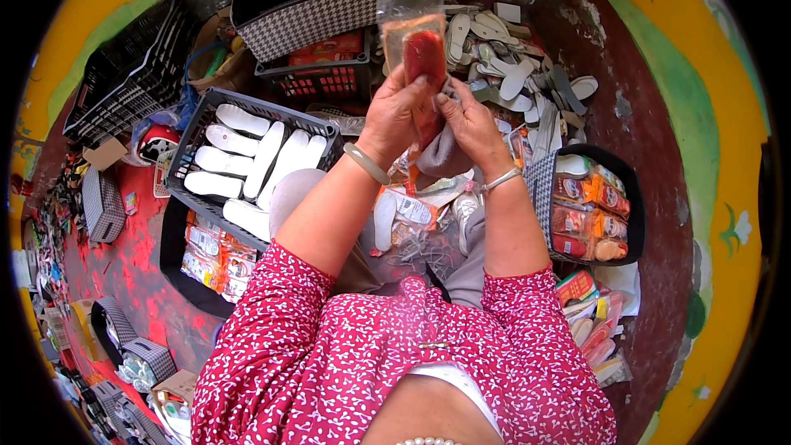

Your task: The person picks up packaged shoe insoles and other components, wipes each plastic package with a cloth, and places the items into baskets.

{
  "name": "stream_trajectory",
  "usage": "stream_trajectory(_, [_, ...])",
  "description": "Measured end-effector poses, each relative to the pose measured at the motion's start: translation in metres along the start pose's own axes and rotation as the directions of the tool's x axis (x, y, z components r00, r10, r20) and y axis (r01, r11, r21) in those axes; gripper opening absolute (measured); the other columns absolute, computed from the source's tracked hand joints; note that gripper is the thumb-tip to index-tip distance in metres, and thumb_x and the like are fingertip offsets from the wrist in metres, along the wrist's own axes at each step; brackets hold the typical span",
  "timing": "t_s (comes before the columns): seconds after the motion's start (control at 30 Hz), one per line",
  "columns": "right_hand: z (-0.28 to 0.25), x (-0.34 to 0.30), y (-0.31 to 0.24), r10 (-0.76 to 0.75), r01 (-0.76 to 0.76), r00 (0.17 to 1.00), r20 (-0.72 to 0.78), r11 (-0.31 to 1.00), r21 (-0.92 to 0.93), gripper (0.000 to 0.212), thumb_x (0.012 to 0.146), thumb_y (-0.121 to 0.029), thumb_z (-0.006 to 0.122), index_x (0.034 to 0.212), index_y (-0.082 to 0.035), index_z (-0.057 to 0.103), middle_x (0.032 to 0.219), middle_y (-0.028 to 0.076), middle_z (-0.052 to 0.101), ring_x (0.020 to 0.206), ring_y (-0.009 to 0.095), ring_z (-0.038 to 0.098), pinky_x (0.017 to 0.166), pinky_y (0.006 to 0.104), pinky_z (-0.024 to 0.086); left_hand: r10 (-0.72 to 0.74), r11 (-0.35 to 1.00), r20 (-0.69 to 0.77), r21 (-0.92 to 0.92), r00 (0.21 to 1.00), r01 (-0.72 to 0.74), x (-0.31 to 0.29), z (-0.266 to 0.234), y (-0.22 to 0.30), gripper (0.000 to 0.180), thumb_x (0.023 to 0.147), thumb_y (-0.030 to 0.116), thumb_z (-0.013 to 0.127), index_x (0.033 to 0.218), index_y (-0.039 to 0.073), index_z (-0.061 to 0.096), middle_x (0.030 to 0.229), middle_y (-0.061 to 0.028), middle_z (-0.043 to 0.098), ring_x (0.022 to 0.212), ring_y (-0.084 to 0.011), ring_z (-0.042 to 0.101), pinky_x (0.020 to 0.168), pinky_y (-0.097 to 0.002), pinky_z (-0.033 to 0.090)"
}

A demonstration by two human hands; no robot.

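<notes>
Both my hands are raised in front of me, closed on a clear plastic bag (413,2) with a red insole (423,56) and a tan piece showing in it. My left hand (394,115) pinches the left side, thumb on the red surface. On the lower right edge, the fingers of my right hand (474,125) are closed. A grey rounded shape (446,156) shows just below the hands; I cannot tell what it is. Between my legs lie a white insole (384,219) and more packets (414,211).
At left, a dark plastic crate (216,216) holds several white insoles (264,156). A checked bin (541,198) of orange packets (610,198) stands right. Loose insoles (515,78) pile up ahead, beside a large checked bin (313,25) resting on a black crate (317,74).
</notes>
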State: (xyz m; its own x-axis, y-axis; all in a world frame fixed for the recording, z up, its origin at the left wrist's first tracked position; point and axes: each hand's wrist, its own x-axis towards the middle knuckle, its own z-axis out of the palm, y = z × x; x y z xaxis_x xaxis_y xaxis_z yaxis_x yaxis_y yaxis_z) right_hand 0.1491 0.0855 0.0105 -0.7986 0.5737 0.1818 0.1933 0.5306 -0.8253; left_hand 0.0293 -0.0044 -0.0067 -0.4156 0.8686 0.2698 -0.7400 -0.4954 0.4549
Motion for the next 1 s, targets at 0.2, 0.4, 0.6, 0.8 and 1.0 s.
stream_trajectory(0.2, [0.012, -0.010, -0.002, 0.090, -0.342, 0.925, 0.369, 0.620, 0.706, 0.045, 0.086, -0.023, 0.064, 0.122, 0.001, 0.050, 0.104, 0.007, 0.063, 0.092, 0.014, 0.060, 0.082, 0.0264, 0.046, 0.122, 0.991, -0.146, -0.037, 0.982, -0.129, 0.006, 0.000, 0.032, 0.032, 0.091, 0.006, 0.047, 0.123, 0.009, 0.049, 0.108, -0.0060, 0.059, 0.095, -0.0202, 0.061, 0.084, -0.0372, 0.051])
stream_trajectory(0.4, [0.010, -0.011, -0.009, 0.126, -0.226, 0.973, 0.194, 0.696, 0.682, 0.034, 0.080, -0.011, 0.070, 0.111, 0.000, 0.059, 0.096, 0.002, 0.065, 0.084, 0.009, 0.060, 0.075, 0.0247, 0.048, 0.181, 0.983, -0.166, 0.011, 0.969, -0.182, 0.010, -0.001, 0.040, 0.033, 0.094, 0.012, 0.048, 0.127, 0.007, 0.045, 0.111, -0.0077, 0.058, 0.099, -0.0215, 0.059, 0.080, -0.0322, 0.051])
stream_trajectory(0.6, [0.010, -0.015, -0.028, -0.343, 0.120, 0.907, -0.245, 0.768, -0.630, 0.030, 0.074, -0.018, 0.071, 0.100, -0.010, 0.060, 0.081, 0.008, 0.061, 0.073, 0.026, 0.061, 0.062, 0.0328, 0.049, 0.182, 0.964, -0.252, 0.236, 0.951, -0.122, 0.010, -0.008, 0.023, 0.058, 0.086, 0.030, 0.064, 0.131, 0.013, 0.032, 0.122, -0.0052, 0.046, 0.113, -0.0207, 0.046, 0.089, -0.0399, 0.043])
stream_trajectory(0.8, [0.031, -0.034, -0.049, -0.249, 0.258, 0.964, 0.094, 0.786, -0.561, 0.031, 0.077, -0.021, 0.068, 0.104, -0.010, 0.058, 0.080, 0.010, 0.060, 0.075, 0.032, 0.060, 0.063, 0.0392, 0.048, 0.218, 0.974, -0.311, 0.124, 0.925, -0.188, 0.016, -0.020, 0.025, 0.035, 0.091, 0.011, 0.051, 0.123, 0.007, 0.039, 0.100, -0.0078, 0.056, 0.087, -0.0184, 0.058, 0.073, -0.0331, 0.051])
stream_trajectory(1.0, [-0.039, -0.019, -0.056, 0.068, 0.024, 0.993, -0.093, 0.667, 0.745, 0.047, 0.088, -0.036, 0.060, 0.118, 0.000, 0.054, 0.109, 0.014, 0.061, 0.098, 0.020, 0.059, 0.089, 0.0327, 0.047, -0.006, 0.996, -0.118, -0.087, 0.993, -0.005, 0.010, -0.013, 0.034, 0.038, 0.091, 0.011, 0.044, 0.128, 0.008, 0.039, 0.106, -0.0117, 0.057, 0.093, -0.0231, 0.060, 0.080, -0.0385, 0.052])
